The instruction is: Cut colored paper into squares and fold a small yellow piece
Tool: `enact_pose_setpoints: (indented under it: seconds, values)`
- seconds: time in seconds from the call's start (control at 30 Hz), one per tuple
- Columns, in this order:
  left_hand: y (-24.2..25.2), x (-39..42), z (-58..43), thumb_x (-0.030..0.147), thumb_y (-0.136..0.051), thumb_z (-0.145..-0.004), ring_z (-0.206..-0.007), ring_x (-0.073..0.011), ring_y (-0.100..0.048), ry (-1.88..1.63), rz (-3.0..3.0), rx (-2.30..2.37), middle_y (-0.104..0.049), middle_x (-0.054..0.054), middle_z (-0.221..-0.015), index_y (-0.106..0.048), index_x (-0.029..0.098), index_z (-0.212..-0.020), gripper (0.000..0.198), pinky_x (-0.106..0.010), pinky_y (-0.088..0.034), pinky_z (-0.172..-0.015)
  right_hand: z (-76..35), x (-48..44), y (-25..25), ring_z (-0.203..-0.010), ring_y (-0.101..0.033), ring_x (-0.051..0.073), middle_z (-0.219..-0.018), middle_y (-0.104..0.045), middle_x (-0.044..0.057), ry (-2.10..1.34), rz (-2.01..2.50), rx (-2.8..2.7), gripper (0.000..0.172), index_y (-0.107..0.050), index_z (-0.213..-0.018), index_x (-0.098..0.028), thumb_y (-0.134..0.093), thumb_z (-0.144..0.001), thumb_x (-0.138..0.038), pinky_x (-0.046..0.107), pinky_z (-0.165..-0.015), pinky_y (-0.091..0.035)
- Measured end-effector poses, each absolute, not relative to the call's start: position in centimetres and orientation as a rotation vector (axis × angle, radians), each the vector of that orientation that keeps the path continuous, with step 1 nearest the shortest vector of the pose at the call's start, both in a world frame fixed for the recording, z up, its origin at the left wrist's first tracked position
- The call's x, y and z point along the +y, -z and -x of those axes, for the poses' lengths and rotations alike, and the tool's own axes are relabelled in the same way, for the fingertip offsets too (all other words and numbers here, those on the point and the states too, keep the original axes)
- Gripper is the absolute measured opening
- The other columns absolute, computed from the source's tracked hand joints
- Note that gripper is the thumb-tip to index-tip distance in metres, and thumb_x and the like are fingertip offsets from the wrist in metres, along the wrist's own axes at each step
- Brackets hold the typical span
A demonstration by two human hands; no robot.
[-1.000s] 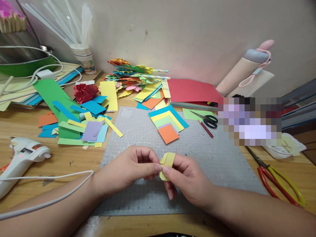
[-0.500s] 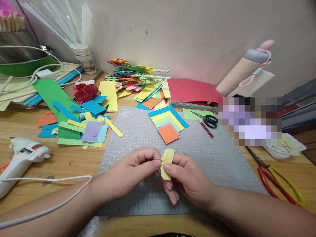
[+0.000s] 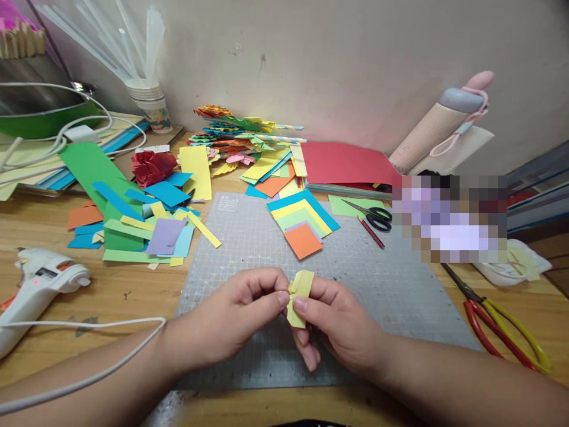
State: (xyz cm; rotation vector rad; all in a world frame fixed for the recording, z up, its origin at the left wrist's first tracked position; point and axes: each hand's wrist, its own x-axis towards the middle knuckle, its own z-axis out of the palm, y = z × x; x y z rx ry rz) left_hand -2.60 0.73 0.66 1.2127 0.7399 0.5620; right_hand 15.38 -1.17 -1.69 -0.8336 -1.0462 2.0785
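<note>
A small folded piece of pale yellow paper (image 3: pixel 303 283) is held between my hands, above the grey cutting mat (image 3: pixel 240 237). My right hand (image 3: pixel 342 314) pinches it with the thumb on its front face and the fingers behind. The thumb and curled forefinger of my left hand (image 3: pixel 253 302) are closed on its left edge, where the paper looks creased. Just beyond my hands lies a fanned stack of paper squares, with an orange square (image 3: pixel 303 241) on top.
Black scissors (image 3: pixel 377 218) and a red pencil (image 3: pixel 371 232) lie on the mat's right side. Red-and-yellow-handled pliers (image 3: pixel 498 320) are at the right. Paper scraps (image 3: pixel 166 236) and a glue gun (image 3: pixel 48 276) with a white cable sit to the left. A red pad (image 3: pixel 347 163) lies behind.
The folded paper has shifted down very slightly and tilted a little in my fingers. Both hands keep their pinch in nearly the same place.
</note>
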Motion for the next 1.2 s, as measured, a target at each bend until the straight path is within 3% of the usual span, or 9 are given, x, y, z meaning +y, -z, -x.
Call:
enact_pose_setpoints:
  seconds: [0.17, 0.37, 0.83, 1.2]
  values:
    - [-0.75, 0.57, 2.25, 0.035, -0.049, -0.090, -0.064, -0.0145, -0.055, -0.564, -1.085, 0.617, -0.059, 0.000, -0.065, -0.044, 0.018, -0.072, 0.025, -0.031, -0.041, -0.071, -15.44, -1.39, 1.72, -0.040, -0.054, 0.006, -0.054, -0.053, -0.006, -2.060, 0.821, -1.111, 0.024, -0.052, -0.077, -0.016, -0.058, -0.087, -0.037, 0.015, -0.040, -0.041]
    - [-0.49, 0.77, 2.56, 0.033, -0.054, -0.085, -0.059, -0.0101, -0.041, -0.562, -1.164, 0.783, -0.045, 0.005, -0.061, -0.051, 0.017, -0.072, 0.022, -0.023, -0.032, -0.059, -15.46, -1.34, 1.61, -0.040, -0.053, 0.006, -0.055, -0.053, -0.005, -2.051, 0.839, -1.133, 0.019, -0.053, -0.079, -0.016, -0.055, -0.087, -0.033, 0.016, -0.040, -0.041]
    - [-0.54, 0.96, 2.46, 0.025, -0.055, -0.080, -0.064, -0.0106, -0.038, -0.538, -1.317, 0.863, -0.044, 0.005, -0.066, -0.051, 0.017, -0.075, 0.011, -0.024, -0.031, -0.059, -15.40, -1.18, 0.94, -0.034, -0.045, 0.006, -0.045, -0.048, -0.008, -1.999, 1.027, -1.302, 0.013, -0.047, -0.069, -0.019, -0.051, -0.078, -0.027, 0.016, -0.036, -0.033]
    - [-0.32, 0.92, 2.57, 0.023, -0.054, -0.079, -0.060, -0.0094, -0.036, -0.418, -1.365, 0.857, -0.041, 0.006, -0.064, -0.047, 0.017, -0.070, 0.012, -0.023, -0.028, -0.054, -15.19, -1.41, 1.17, -0.038, -0.039, 0.005, -0.050, -0.044, -0.008, -1.923, 0.951, -1.435, 0.015, -0.045, -0.067, -0.019, -0.047, -0.082, -0.021, 0.016, -0.038, -0.031]
